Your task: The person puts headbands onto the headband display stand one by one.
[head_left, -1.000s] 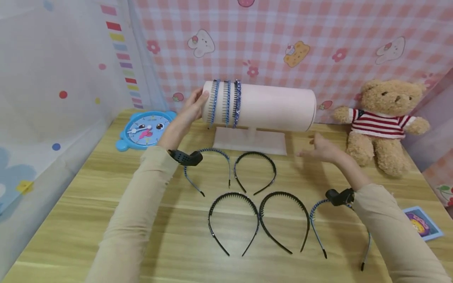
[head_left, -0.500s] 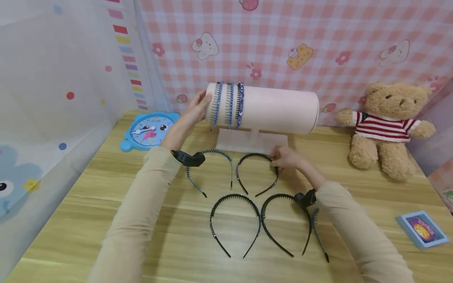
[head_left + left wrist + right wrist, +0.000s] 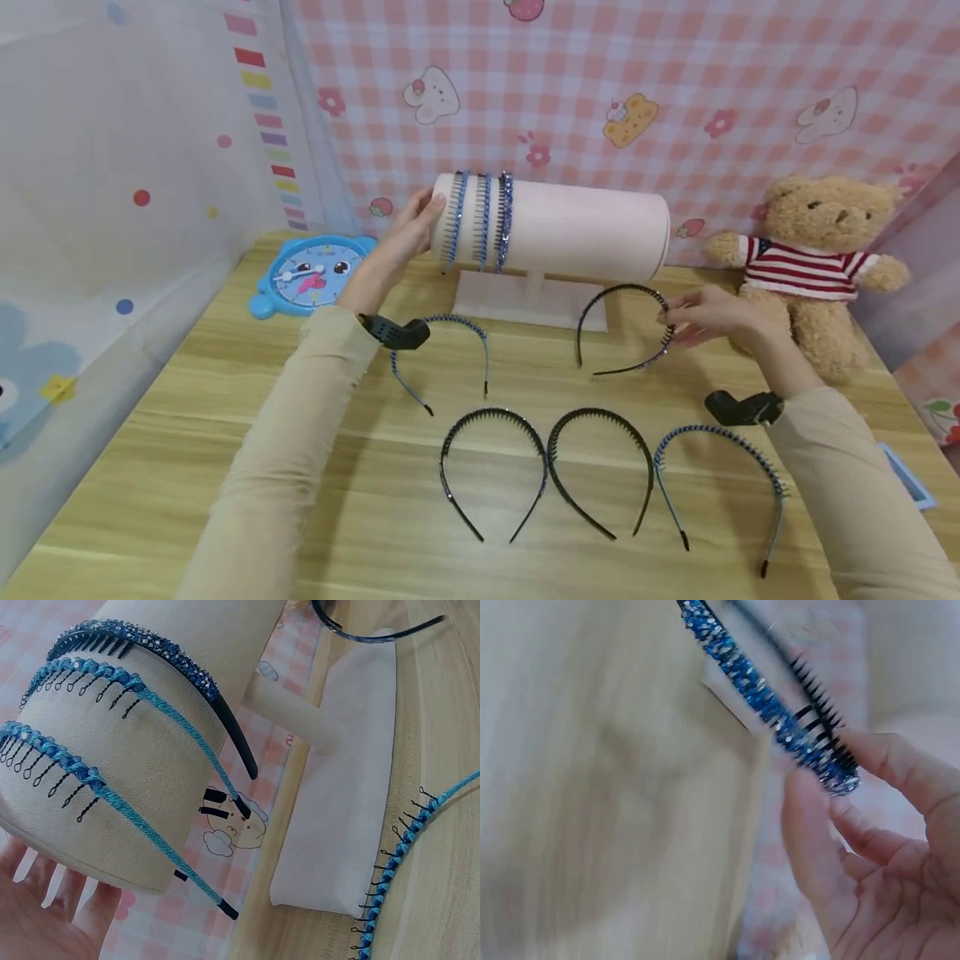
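Observation:
A black headband (image 3: 630, 287) with blue glitter is pinched between thumb and fingers of my right hand (image 3: 712, 315), lifted above the table; its glitter and comb teeth show in the right wrist view. My left hand (image 3: 408, 229) holds the left end of the pale padded roll of a headband stand (image 3: 592, 229), its fingers at the end face in the left wrist view. Around the roll's left part sit two blue braided headbands (image 3: 165, 825) and a glittery headband (image 3: 161, 652), side by side.
On the table lie a blue braided headband (image 3: 486, 350), two dark headbands (image 3: 495, 411) (image 3: 596, 410) and another blue headband (image 3: 720, 429). A blue clock (image 3: 311, 275) stands at left, a teddy bear (image 3: 806, 271) at right, a small blue frame (image 3: 907, 477) at the right edge.
My right hand moved in to the dark headband before the stand, took hold of it and carried it up and to the right. The left hand stays on the roll's end.

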`<control>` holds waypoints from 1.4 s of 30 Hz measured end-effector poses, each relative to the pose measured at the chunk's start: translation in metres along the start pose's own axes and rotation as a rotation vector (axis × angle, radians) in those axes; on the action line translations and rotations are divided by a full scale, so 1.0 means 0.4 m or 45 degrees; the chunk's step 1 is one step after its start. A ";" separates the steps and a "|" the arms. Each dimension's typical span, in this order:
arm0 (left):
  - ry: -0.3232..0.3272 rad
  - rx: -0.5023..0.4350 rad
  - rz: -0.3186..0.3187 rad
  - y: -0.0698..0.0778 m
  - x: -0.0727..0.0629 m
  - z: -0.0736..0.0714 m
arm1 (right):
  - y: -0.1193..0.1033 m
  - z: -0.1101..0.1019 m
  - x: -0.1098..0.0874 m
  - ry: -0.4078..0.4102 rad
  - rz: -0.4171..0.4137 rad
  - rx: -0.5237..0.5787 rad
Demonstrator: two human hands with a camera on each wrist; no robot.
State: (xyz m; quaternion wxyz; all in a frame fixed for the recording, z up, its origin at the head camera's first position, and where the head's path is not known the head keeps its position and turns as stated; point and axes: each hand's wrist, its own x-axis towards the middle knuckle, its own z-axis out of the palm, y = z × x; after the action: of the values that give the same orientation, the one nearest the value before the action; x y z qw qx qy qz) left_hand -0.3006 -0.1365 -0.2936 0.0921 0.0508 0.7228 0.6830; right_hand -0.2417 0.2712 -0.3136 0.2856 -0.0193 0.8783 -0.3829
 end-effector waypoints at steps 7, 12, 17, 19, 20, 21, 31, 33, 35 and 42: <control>-0.001 -0.003 0.001 0.001 0.004 -0.001 | -0.006 -0.072 -0.049 0.119 -0.016 0.222; -0.004 -0.001 -0.004 0.001 0.007 0.000 | -0.043 -0.077 -0.065 0.237 -0.084 0.244; 0.008 -0.012 -0.006 -0.001 0.007 -0.001 | -0.096 -0.066 -0.079 0.350 -0.168 0.218; 0.012 -0.018 -0.006 -0.002 0.007 -0.002 | -0.117 -0.060 -0.081 0.395 -0.201 0.205; 0.013 -0.023 -0.004 -0.002 0.007 -0.002 | -0.126 -0.057 -0.080 0.413 -0.212 0.203; 0.016 -0.029 -0.005 -0.002 0.008 -0.002 | -0.135 -0.053 -0.079 0.432 -0.220 0.195; 0.011 -0.027 -0.004 -0.006 0.009 -0.004 | -0.178 -0.034 -0.069 0.647 -0.303 0.074; 0.014 -0.025 -0.005 -0.007 0.008 -0.004 | -0.176 -0.038 -0.067 0.679 -0.330 0.020; 0.013 -0.018 -0.005 -0.007 0.008 -0.003 | -0.170 -0.041 -0.065 0.722 -0.345 -0.061; 0.015 -0.022 0.012 -0.007 0.009 -0.001 | -0.133 -0.051 -0.056 0.666 -0.470 -0.284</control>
State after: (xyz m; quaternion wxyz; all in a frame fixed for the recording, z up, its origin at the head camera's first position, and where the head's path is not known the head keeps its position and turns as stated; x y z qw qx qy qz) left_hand -0.3039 -0.1364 -0.2964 0.0853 0.0494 0.7171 0.6900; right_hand -0.2432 0.2527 -0.2552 -0.0274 -0.1102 0.9401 -0.3215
